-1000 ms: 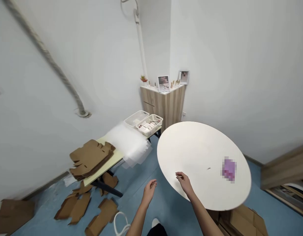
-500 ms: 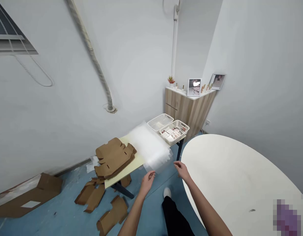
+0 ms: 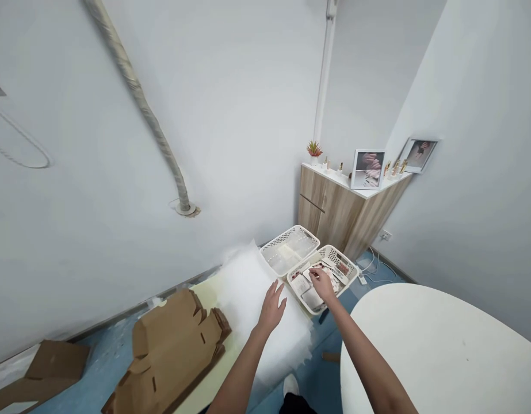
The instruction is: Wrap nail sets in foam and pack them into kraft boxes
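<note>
Tabletop [image 3: 235,345] corner: right hand [image 3: 323,284] nearer, fingers bunched on cards [image 3: 300,284] in basket [image 3: 334,253], grip unclear; left hand [image 3: 271,307] open over foam sheets [image 3: 243,287].

Can't really tell if the right hand [image 3: 322,284] is pinching anything, since its fingertips are hidden down among the stuff in the white plastic basket [image 3: 336,255], and the printed cards [image 3: 300,284] in there are way too small to read. The little upright things [image 3: 394,167] on the cabinet top are too tiny to make out as well, and the translucent sheets [image 3: 248,293] hide most of the pale yellow table top [image 3: 207,293]. The stack of flat cardboard [image 3: 170,339] gets chopped off by the bottom edge, and the round white table [image 3: 433,345] runs off the bottom and right edges.
</note>
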Action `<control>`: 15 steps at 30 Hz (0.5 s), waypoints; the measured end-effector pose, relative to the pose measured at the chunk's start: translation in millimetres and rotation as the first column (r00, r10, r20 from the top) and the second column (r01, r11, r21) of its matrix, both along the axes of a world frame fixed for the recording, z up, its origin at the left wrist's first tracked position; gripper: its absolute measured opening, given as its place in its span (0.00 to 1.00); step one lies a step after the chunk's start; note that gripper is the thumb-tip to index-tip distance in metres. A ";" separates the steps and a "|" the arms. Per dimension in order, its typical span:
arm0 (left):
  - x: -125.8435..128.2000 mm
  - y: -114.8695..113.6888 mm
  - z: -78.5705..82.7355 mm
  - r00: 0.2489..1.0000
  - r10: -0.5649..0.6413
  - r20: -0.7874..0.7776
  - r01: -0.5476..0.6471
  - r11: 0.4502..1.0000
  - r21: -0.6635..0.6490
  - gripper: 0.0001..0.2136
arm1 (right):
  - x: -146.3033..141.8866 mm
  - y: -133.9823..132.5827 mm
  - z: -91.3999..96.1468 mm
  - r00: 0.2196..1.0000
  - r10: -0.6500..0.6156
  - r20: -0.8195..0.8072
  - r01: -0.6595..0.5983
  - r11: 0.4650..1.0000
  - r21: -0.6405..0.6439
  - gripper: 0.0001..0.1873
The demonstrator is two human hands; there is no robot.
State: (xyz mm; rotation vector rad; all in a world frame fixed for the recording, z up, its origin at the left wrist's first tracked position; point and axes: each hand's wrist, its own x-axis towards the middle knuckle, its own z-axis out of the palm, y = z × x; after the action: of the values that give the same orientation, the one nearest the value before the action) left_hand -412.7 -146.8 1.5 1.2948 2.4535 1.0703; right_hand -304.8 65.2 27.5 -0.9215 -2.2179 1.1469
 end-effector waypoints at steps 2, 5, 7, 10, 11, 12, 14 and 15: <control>-19.1 21.4 -2.1 0.997 -0.040 -0.071 0.035 0.997 -0.070 0.24 | -31.7 23.1 2.1 0.998 0.005 0.062 -0.011 0.995 0.102 0.18; -41.5 42.5 -7.7 0.981 -0.100 -0.164 0.075 0.986 -0.151 0.24 | -71.6 48.4 0.7 0.976 -0.016 0.216 -0.043 0.963 0.267 0.17; -50.7 49.6 -11.9 0.968 -0.142 -0.208 0.107 0.979 -0.172 0.26 | -91.0 59.2 -2.4 0.943 -0.048 0.330 -0.075 0.934 0.350 0.16; -55.7 52.3 -15.9 0.956 -0.179 -0.233 0.136 0.973 -0.189 0.27 | -109.5 67.8 -7.0 0.875 -0.101 0.473 -0.123 0.899 0.420 0.15; -55.7 52.1 -16.3 0.955 -0.184 -0.233 0.140 0.971 -0.195 0.28 | -113.5 69.3 -8.0 0.852 -0.117 0.511 -0.137 0.891 0.432 0.15; -55.3 51.8 -16.3 0.955 -0.187 -0.230 0.141 0.969 -0.201 0.28 | -116.9 70.4 -8.7 0.830 -0.129 0.542 -0.151 0.884 0.441 0.15; -54.1 51.2 -15.6 0.957 -0.190 -0.219 0.143 0.967 -0.212 0.28 | -122.8 72.1 -9.6 0.795 -0.142 0.589 -0.180 0.873 0.453 0.14; -53.6 51.0 -15.3 0.958 -0.189 -0.214 0.143 0.967 -0.213 0.28 | -125.6 72.9 -10.1 0.782 -0.146 0.606 -0.191 0.870 0.455 0.13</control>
State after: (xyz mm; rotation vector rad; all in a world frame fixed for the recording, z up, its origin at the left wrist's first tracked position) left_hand -466.3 -95.8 -13.8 1.6063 2.4774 0.6500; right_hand -430.5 138.1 17.5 -1.1506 -2.8523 0.2033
